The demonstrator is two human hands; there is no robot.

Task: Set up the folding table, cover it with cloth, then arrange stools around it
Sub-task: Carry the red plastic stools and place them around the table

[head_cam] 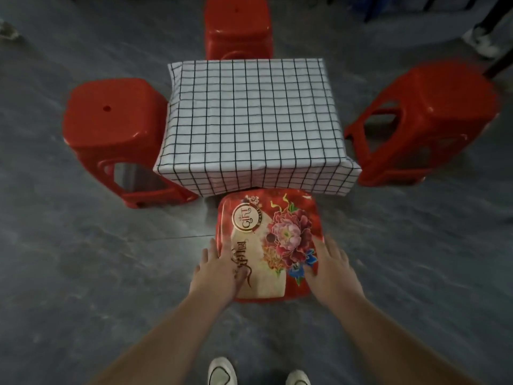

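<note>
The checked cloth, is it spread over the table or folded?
Spread: the checked cloth lies flat over the whole top and hangs down the sides.

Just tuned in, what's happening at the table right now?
A person has both hands, left hand and right hand, flat on the seat of a flower-printed red stool at the near side of the table. The checked cloth already covers the table, and plain red stools stand at its left, far and right sides.
</note>
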